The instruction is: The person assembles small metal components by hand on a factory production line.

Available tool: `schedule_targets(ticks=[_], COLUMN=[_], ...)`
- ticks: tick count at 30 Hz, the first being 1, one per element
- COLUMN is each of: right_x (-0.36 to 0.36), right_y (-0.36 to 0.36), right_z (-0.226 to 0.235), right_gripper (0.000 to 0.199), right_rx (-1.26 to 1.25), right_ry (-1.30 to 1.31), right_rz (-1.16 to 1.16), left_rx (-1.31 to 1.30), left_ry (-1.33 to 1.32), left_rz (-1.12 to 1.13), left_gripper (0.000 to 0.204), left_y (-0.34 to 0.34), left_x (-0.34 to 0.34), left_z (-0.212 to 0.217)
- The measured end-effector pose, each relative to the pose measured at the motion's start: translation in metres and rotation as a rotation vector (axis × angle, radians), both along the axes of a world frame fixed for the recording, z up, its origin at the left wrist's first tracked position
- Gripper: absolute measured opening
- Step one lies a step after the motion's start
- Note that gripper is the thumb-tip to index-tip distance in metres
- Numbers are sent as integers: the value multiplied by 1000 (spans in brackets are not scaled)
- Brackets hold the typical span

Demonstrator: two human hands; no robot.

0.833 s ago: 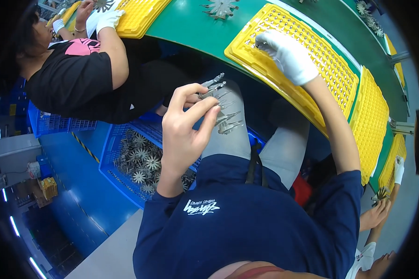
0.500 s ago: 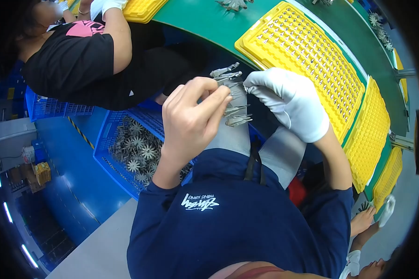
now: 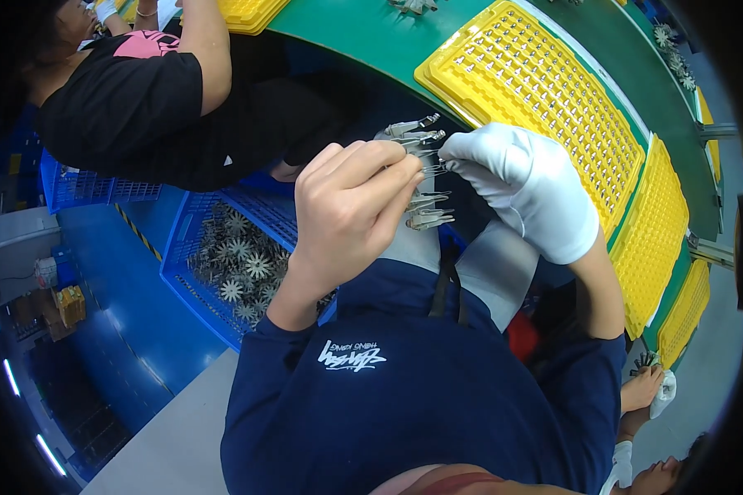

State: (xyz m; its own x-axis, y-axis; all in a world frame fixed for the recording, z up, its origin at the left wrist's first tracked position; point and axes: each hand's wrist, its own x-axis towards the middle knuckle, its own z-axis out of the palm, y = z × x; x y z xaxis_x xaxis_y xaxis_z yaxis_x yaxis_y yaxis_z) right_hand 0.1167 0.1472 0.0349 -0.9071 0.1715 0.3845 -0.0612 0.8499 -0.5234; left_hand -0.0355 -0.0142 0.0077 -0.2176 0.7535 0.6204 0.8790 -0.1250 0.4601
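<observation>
My bare left hand (image 3: pixel 351 206) is shut on a cluster of small grey metal clips (image 3: pixel 417 173) joined on a star-shaped runner, held up in front of my chest. My right hand (image 3: pixel 524 186), in a white glove, pinches one clip at the cluster's upper right edge. Both hands meet just below the near edge of a yellow grid tray (image 3: pixel 545 91) that lies on the green conveyor table (image 3: pixel 371 37). My dark blue shirt fills the lower middle of the view.
A blue plastic crate (image 3: pixel 198 223) holding several grey star-shaped clip runners stands at my left knee. More yellow grid trays (image 3: pixel 652 239) follow along the table to the right. A person in a black top (image 3: pixel 132 99) sits at the upper left, arms reaching to another yellow tray.
My gloved right hand came off the yellow tray, down to the clip cluster in my left hand, and now pinches a clip. My left hand kept hold of the cluster.
</observation>
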Motion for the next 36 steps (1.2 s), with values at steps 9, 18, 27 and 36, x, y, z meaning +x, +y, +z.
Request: schedule_targets(ticks=[9, 18, 27, 36], right_x=[2, -9, -21, -49], right_y=[-4, -12, 16, 130], right_z=[6, -16, -4, -73], right_gripper=[28, 19, 14, 15], right_rx=[-13, 126, 48, 368], right_ry=[-61, 9, 155, -177], right_rz=[35, -102, -111, -167], left_rx=[12, 102, 20, -8], left_ry=[12, 23, -220, -582], left_rz=[-24, 86, 103, -76], left_gripper=[16, 20, 20, 28], left_y=[4, 10, 1, -14], left_x=[5, 8, 0, -13], left_z=[-1, -21, -27, -38])
